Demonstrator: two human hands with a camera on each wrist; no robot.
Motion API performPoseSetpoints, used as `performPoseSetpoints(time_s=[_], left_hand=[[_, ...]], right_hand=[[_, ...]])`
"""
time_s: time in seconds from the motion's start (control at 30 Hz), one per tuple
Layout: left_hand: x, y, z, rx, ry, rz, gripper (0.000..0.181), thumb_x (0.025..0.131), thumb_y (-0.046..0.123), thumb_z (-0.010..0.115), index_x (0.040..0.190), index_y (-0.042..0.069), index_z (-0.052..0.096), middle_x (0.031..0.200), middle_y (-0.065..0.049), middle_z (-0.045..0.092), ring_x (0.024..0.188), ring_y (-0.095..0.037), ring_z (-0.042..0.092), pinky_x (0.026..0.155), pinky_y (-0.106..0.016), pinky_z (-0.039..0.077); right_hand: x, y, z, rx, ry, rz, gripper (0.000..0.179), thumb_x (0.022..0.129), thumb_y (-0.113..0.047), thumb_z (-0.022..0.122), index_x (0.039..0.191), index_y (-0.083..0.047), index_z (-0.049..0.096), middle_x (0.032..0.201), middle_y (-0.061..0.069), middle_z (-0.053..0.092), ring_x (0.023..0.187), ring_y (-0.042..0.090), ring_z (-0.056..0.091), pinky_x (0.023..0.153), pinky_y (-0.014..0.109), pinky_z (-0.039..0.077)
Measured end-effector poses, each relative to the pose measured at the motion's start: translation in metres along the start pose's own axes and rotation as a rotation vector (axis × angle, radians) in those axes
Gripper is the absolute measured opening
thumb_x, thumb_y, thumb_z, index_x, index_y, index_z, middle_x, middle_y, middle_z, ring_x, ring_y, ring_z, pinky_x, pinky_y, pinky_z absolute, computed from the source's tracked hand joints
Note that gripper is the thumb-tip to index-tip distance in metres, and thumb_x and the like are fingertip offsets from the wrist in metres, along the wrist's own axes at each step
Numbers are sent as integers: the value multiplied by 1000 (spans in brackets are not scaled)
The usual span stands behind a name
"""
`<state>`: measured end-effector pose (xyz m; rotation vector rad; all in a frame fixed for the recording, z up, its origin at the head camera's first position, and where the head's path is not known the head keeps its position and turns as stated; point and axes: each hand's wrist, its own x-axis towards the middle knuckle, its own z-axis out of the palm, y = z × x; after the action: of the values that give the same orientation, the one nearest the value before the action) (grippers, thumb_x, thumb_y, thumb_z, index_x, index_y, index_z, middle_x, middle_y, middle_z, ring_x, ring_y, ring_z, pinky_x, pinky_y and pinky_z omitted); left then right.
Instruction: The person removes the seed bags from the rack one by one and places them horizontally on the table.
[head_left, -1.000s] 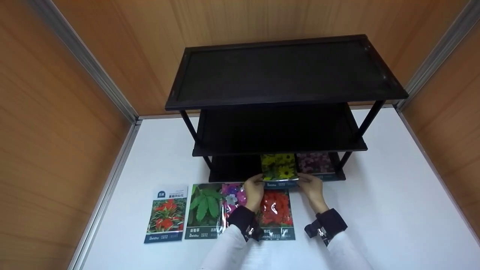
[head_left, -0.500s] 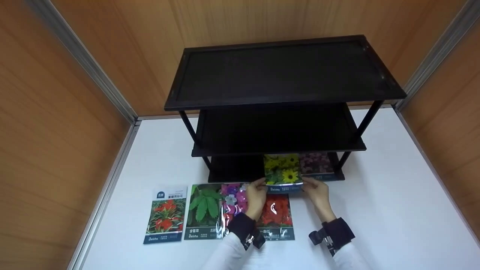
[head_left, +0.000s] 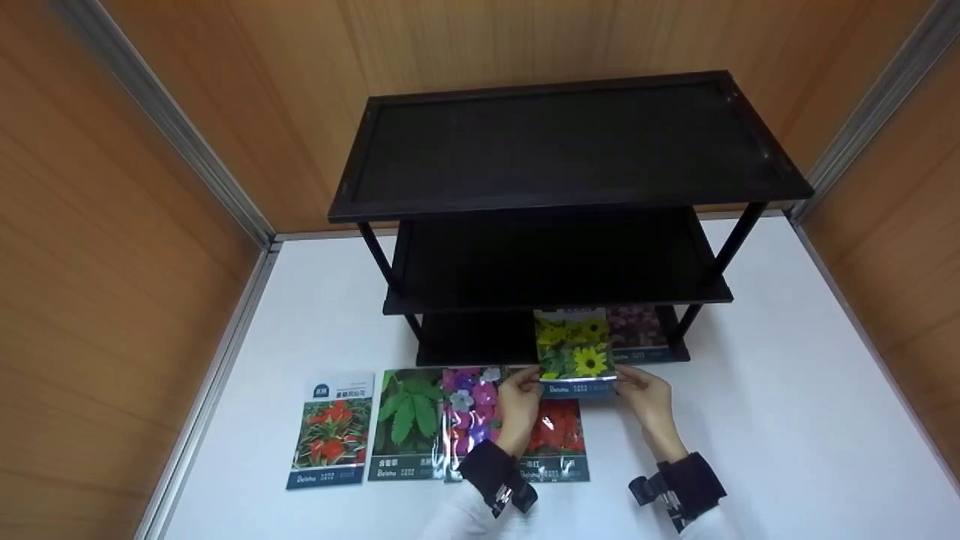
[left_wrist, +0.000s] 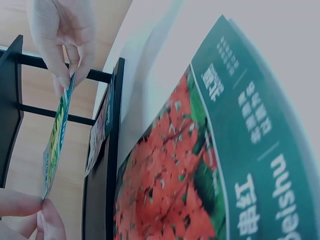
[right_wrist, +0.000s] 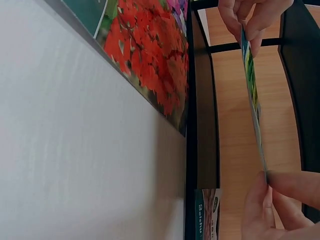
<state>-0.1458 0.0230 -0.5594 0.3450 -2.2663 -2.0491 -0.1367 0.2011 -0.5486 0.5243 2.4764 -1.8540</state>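
Note:
A seed packet with yellow flowers is held level between both hands, raised above the front edge of the black rack's bottom shelf. My left hand pinches its left edge near the lower corner, thumb and fingers on either face. At the opposite edge my right hand pinches it the same way. In the right wrist view the packet is seen edge-on, apart from the shelf. Below it lies a red-flower packet, partly covered in the head view.
A pink-flower packet lies on the bottom shelf's right end. On the white table are a petunia-like packet, a green-leaf packet and an orange-red-flower packet. The middle shelf and top shelf overhang the bottom one.
Both hands have drawn the yellow-flower packet toward the person and slightly right. More of its upper part now shows from under the middle shelf. The other packets stay put.

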Motion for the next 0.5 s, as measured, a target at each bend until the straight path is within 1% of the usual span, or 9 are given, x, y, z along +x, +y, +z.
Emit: performPoseSetpoints(time_s=[0.1,0.17,0.27,0.4,0.5], left_hand=[[-5,2,1,-23,-13,-7,26,75,-11,51,100,-11,61,83,-12,61,73,-15,55,62,-21,44],[-9,2,2,-28,-28,-22,27,77,-11,51,102,-10,60,86,-12,60,75,-15,55,62,-22,44],[-15,2,3,-14,-38,-31,27,78,-9,52,103,-8,60,89,-11,60,77,-14,55,63,-22,45],[-21,2,5,7,-39,-12,27,76,-10,52,101,-7,62,87,-10,61,77,-15,55,64,-23,47],[-24,2,7,9,-43,-4,26,75,-10,53,99,-6,63,85,-9,61,76,-15,56,64,-23,47]], right_hand=[[-4,2,-4,1,6,16,33,79,1,54,112,10,55,104,23,58,89,21,58,73,26,47],[-6,3,-6,7,8,23,33,79,1,54,111,10,55,104,22,59,87,17,58,71,24,46],[-10,6,-10,18,8,41,33,80,1,54,111,10,55,103,21,59,83,12,57,70,23,46],[-16,10,-15,30,2,63,33,81,0,54,112,10,54,102,19,59,81,6,56,70,20,46],[-20,12,-19,51,4,74,33,82,0,54,113,10,54,102,18,59,79,4,56,72,21,46]])
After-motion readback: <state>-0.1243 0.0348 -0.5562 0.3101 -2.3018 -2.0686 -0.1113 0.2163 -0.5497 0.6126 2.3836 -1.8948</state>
